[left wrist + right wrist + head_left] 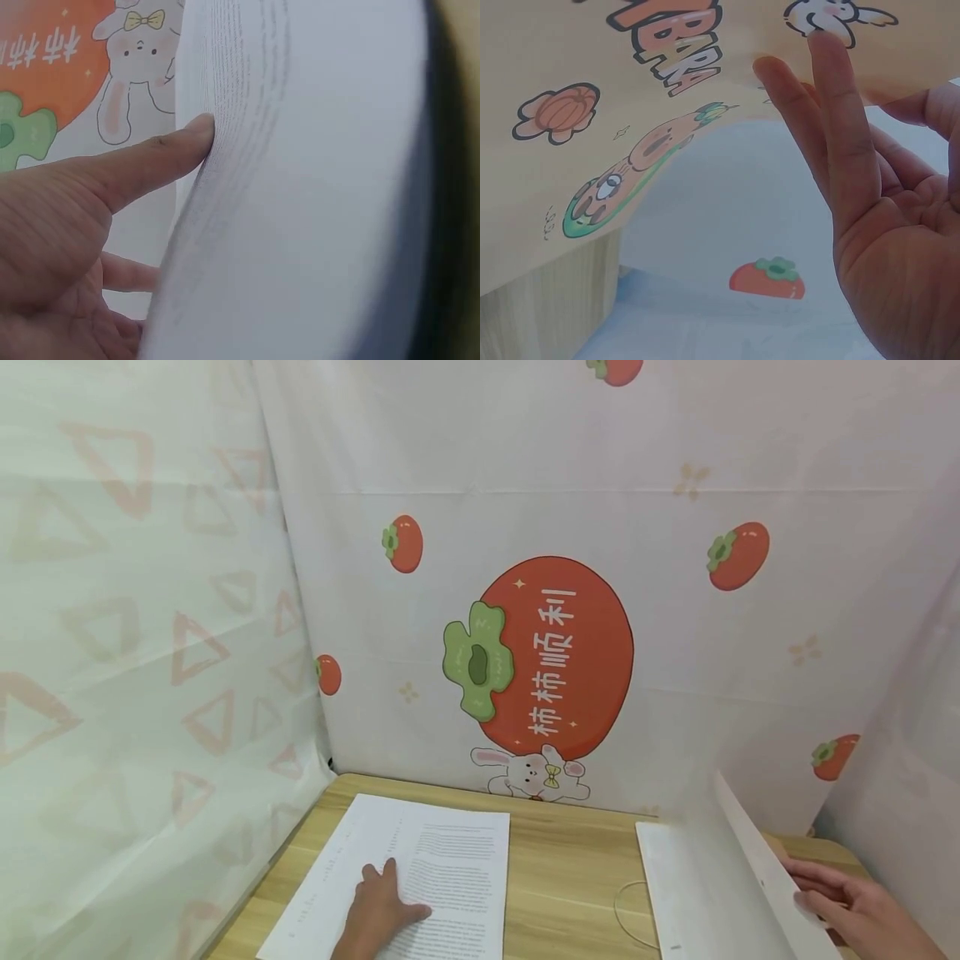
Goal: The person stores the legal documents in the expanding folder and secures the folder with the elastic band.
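Several printed sheets of paper (457, 877) lie on the left of the wooden table. My left hand (378, 910) rests on them with its fingers spread. Close up in the left wrist view, the thumb (161, 161) touches the text side of the bulging paper, which partly hides the other fingers. At the right lies an opened folder (697, 893), white inside. My right hand (862, 910) pinches its raised flap by the edge. In the right wrist view, the fingers (847, 142) touch the flap's tan outer face (660, 127), printed with cartoons and lettering; the thumb goes behind the edge.
A thin loop of cord (626, 914) lies on the table (570, 877) beside the folder's left edge. Behind the table hangs a white curtain (480, 460) with persimmon pictures. Another curtain (150, 610) with pale triangles closes the left side.
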Motion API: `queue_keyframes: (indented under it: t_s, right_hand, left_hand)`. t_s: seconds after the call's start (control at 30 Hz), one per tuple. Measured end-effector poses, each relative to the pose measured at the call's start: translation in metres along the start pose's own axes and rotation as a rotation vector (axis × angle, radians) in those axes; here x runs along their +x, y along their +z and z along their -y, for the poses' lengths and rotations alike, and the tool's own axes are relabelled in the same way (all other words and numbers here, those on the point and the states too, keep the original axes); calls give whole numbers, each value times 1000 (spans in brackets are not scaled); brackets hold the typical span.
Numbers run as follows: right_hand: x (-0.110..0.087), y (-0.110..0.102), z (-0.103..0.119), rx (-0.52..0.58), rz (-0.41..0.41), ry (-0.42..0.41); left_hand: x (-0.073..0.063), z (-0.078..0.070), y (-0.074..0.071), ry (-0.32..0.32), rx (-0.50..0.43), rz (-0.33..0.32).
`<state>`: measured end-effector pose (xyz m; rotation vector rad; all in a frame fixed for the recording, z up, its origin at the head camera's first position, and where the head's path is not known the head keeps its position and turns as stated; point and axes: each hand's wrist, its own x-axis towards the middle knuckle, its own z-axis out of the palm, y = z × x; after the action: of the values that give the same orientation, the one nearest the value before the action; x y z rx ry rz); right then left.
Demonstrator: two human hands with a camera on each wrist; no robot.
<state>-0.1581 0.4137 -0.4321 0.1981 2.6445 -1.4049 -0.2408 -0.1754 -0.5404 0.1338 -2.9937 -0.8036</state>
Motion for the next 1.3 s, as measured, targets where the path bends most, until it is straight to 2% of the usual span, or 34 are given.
queue_keyframes:
  t_s: [0.2, 0.43, 0.6, 0.7, 0.8, 0.9, 1.03, 1.13, 1.3]
  right_hand:
    - [1, 0, -2, 14, -5, 13]
    - [2, -1, -3, 22, 0, 12]
    - [0, -1, -1, 2, -9, 14]
    - [0, -2, 0, 2, -4, 12]
    - [-1, -3, 0, -1, -1, 6]
    - [-1, -4, 1, -12, -11, 2]
    - [-2, -5, 1, -22, -11, -11]
    - [-3, -6, 1, -19, -2, -23]
    - [-6, -7, 2, -39, 0, -41]
  left_hand:
    - [8, 7, -3, -3, -87, 24]
    - [15, 17, -9, 3, -180, 107]
    - [18, 23, -14, 2, -257, 138]
    - [20, 25, -20, -10, -337, 159]
    - [20, 27, -27, -17, -474, 187]
    - [20, 30, -31, -8, -624, 231]
    - [18, 34, -32, 18, -754, 311]
    - [15, 39, -33, 36, -778, 382]
    - [9, 45, -34, 60, -763, 508]
